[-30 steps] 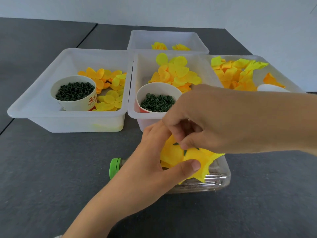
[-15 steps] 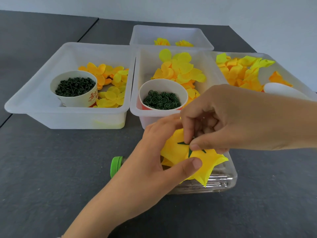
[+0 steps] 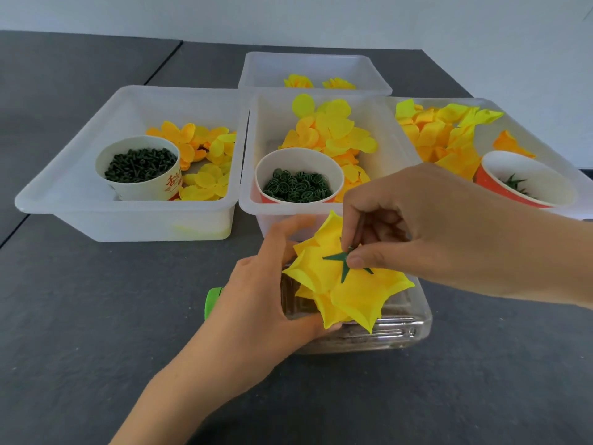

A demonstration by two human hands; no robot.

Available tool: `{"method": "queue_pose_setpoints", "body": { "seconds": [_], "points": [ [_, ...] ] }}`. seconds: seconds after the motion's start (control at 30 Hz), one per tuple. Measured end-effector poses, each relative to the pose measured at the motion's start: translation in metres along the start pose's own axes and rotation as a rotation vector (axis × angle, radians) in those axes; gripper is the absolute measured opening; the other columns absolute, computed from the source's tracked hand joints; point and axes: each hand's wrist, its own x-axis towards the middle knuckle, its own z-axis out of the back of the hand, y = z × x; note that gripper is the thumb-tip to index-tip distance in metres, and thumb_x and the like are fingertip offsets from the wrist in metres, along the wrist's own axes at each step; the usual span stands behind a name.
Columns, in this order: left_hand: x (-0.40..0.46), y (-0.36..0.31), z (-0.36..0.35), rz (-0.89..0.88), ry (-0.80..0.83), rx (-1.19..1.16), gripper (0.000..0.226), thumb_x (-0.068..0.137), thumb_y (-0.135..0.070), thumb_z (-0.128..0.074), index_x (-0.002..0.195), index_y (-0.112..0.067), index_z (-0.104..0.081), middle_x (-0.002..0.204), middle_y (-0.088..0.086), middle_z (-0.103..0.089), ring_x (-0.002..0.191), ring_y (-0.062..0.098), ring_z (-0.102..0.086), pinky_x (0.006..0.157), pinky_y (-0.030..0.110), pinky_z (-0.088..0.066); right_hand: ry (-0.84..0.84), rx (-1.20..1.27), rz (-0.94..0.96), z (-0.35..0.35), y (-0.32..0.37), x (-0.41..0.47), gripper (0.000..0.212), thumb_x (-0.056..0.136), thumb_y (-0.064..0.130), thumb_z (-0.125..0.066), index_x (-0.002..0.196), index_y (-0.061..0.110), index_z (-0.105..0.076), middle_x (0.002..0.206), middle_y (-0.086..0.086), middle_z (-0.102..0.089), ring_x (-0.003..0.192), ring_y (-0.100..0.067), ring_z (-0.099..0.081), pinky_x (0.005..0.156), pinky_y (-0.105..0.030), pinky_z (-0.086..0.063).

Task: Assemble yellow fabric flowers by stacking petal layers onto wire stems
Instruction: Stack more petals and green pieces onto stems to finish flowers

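My left hand (image 3: 256,303) grips a stack of yellow fabric petal layers (image 3: 349,290) from the left side and below, thumb under the lower edge. A green star-shaped calyx (image 3: 337,260) lies on top of the petals. My right hand (image 3: 423,226) pinches at the centre of that calyx with thumb and forefinger, coming in from the right. A thin dark stem (image 3: 361,226) rises between the right fingers. The flower sits above a clear plastic bottle (image 3: 385,332) lying on its side with a green cap (image 3: 211,300).
Three white bins stand behind: a left bin (image 3: 80,175) with petals and a cup of dark pegs (image 3: 141,165), a middle bin (image 3: 394,146) with petals and a cup of green rings (image 3: 298,184), a right bin (image 3: 552,149) with petals and a red cup (image 3: 526,181). A far bin (image 3: 308,69) holds finished flowers.
My right hand has lifted a little off the flower, uncovering the green calyx and more of the yellow petals. My left hand keeps its grip on the petal stack.
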Motion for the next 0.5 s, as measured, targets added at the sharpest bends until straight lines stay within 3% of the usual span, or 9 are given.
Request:
{"method": "queue_pose_setpoints", "body": {
  "seconds": [0.1, 0.2, 0.3, 0.43, 0.5],
  "points": [
    [0.006, -0.001, -0.009, 0.024, -0.059, -0.019, 0.082, 0.068, -0.034, -0.079, 0.133, -0.049, -0.032, 0.096, -0.008, -0.07, 0.08, 0.019, -0.067, 0.073, 0.052, -0.055, -0.008, 0.038, -0.002, -0.001, -0.001, -0.002, 0.01, 0.078, 0.02, -0.077, 0.076, 0.019, -0.067, 0.062, 0.003, -0.064, 0.058, -0.008, -0.057, 0.054, -0.02, -0.046],
    [0.006, 0.002, -0.014, 0.063, -0.139, 0.028, 0.078, 0.064, -0.038, -0.075, 0.127, -0.056, -0.032, 0.092, -0.019, -0.067, 0.069, 0.011, -0.064, 0.068, 0.051, -0.055, -0.024, 0.108, -0.017, -0.003, -0.004, -0.002, 0.008, 0.079, 0.018, -0.075, 0.077, 0.018, -0.068, 0.065, 0.0, -0.066, 0.058, -0.013, -0.059, 0.058, -0.031, -0.049],
    [0.006, 0.004, -0.015, 0.092, -0.153, 0.006, 0.075, 0.065, -0.041, -0.078, 0.124, -0.054, -0.034, 0.092, -0.017, -0.069, 0.077, 0.012, -0.067, 0.075, 0.051, -0.055, -0.028, 0.133, -0.018, -0.006, -0.005, -0.004, 0.007, 0.08, 0.019, -0.073, 0.078, 0.018, -0.066, 0.069, -0.005, -0.066, 0.065, -0.022, -0.062, 0.063, -0.042, -0.05],
    [0.007, 0.004, -0.017, 0.094, -0.195, 0.1, 0.073, 0.068, -0.045, -0.081, 0.124, -0.048, -0.034, 0.091, -0.025, -0.066, 0.077, 0.0, -0.065, 0.074, 0.045, -0.055, -0.066, 0.15, 0.017, -0.006, -0.003, -0.007, 0.007, 0.084, 0.021, -0.07, 0.081, 0.018, -0.065, 0.069, -0.003, -0.064, 0.065, -0.024, -0.06, 0.062, -0.045, -0.049],
    [0.007, 0.004, -0.018, 0.092, -0.205, 0.099, 0.075, 0.063, -0.058, -0.073, 0.125, -0.046, -0.034, 0.097, -0.034, -0.062, 0.082, -0.005, -0.063, 0.076, 0.041, -0.055, -0.081, 0.149, 0.036, 0.0, 0.001, -0.008, 0.008, 0.086, 0.023, -0.069, 0.081, 0.02, -0.063, 0.07, -0.004, -0.062, 0.064, -0.027, -0.058, 0.06, -0.047, -0.048]
  ]
}}
